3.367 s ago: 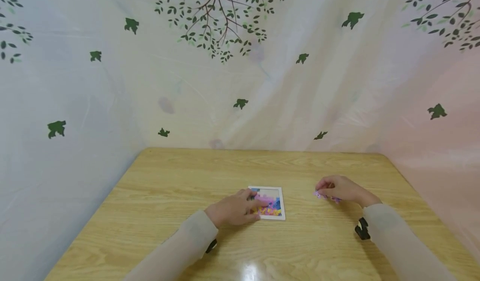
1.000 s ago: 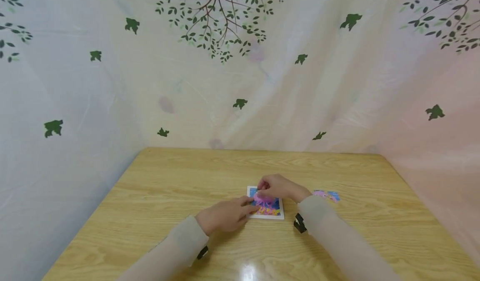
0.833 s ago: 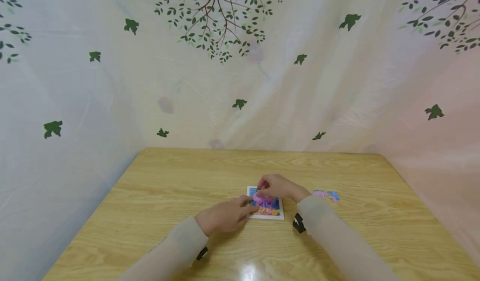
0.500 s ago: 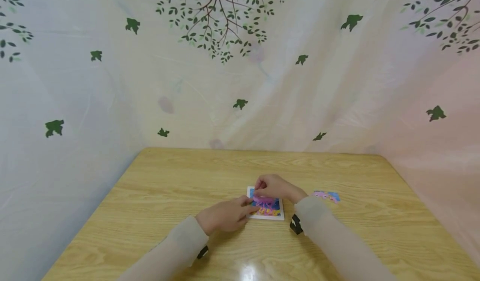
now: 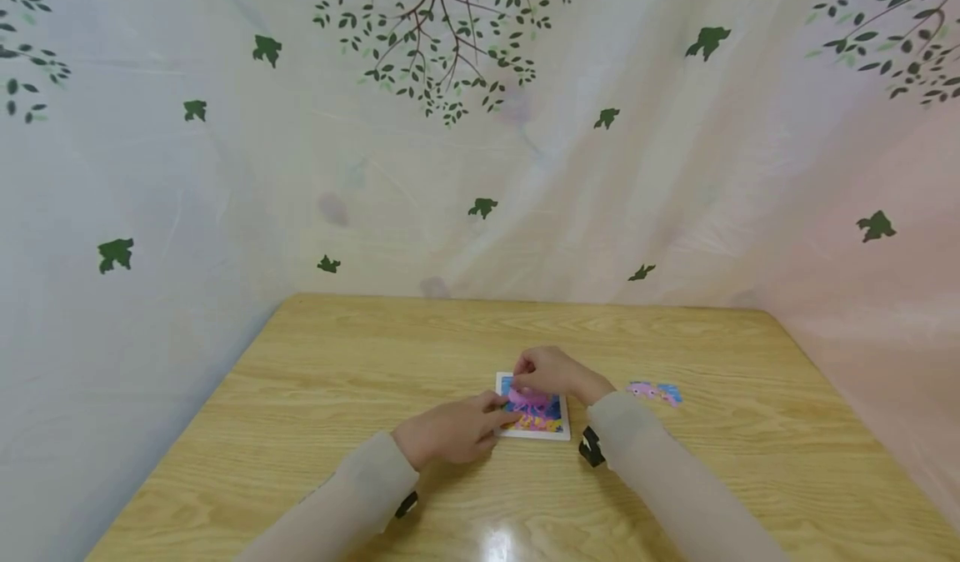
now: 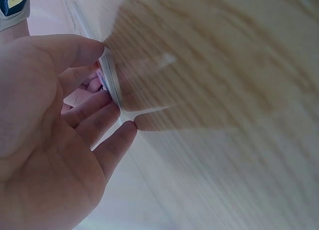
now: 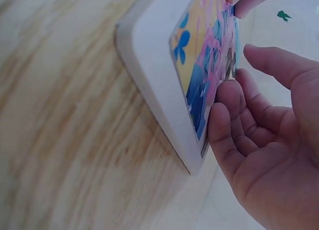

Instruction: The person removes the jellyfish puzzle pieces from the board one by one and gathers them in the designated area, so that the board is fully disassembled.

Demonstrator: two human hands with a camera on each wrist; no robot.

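A small jigsaw puzzle (image 5: 536, 416) with a pink, blue and yellow picture lies in a white frame tray (image 5: 555, 436). My left hand (image 5: 450, 430) rests at its left side, extended fingertips touching the tray's edge and the picture; in the left wrist view the fingertips sit along the tray's rim (image 6: 113, 83). My right hand (image 5: 557, 372) is over the upper part of the puzzle, thumb and forefinger pinching a small puzzle piece mostly hidden by the fingers. In the right wrist view, the right hand's curled fingers (image 7: 227, 120) touch the puzzle by the tray's border (image 7: 154, 65).
Several loose puzzle pieces (image 5: 654, 392), pink and blue, lie on the wooden table (image 5: 337, 362) to the right of the tray. A pale curtain (image 5: 405, 170) printed with leaves and green birds hangs behind and beside the table.
From the loose pieces, my right hand has come left to the puzzle, whose upper part is now fuller. My left hand has drawn back slightly left. Over the last second the right fingers shift only slightly.
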